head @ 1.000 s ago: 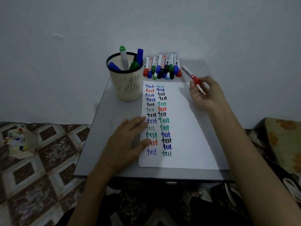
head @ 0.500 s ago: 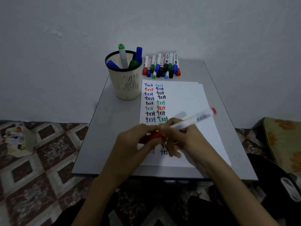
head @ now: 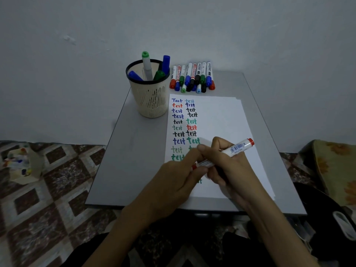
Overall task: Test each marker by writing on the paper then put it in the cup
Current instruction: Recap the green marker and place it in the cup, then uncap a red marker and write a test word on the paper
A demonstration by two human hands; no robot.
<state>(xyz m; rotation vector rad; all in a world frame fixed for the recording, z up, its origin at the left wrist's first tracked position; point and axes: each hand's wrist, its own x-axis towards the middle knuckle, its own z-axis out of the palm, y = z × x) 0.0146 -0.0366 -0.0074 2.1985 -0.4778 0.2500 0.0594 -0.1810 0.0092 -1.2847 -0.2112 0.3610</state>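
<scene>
1. Left hand (head: 173, 182): low over the near part of the paper, with fingers and thumb curled and pinching the red cap end of the red marker (head: 237, 148).
2. Right hand (head: 231, 170): fingers wrapped tight round the marker's white barrel. The marker slants up to the right above the sheet, and its red tail is clear of the hand.
3. Paper (head: 221, 120): flat on the grey table (head: 134, 160), with two columns of "test" in several colours.
4. Cup (head: 152, 101): a cream mesh holder standing just left of the paper's far corner, with four capped markers in it.
5. Row of markers (head: 192, 78): lying side by side beyond the paper, just right of the cup and near the wall (head: 269, 35).
</scene>
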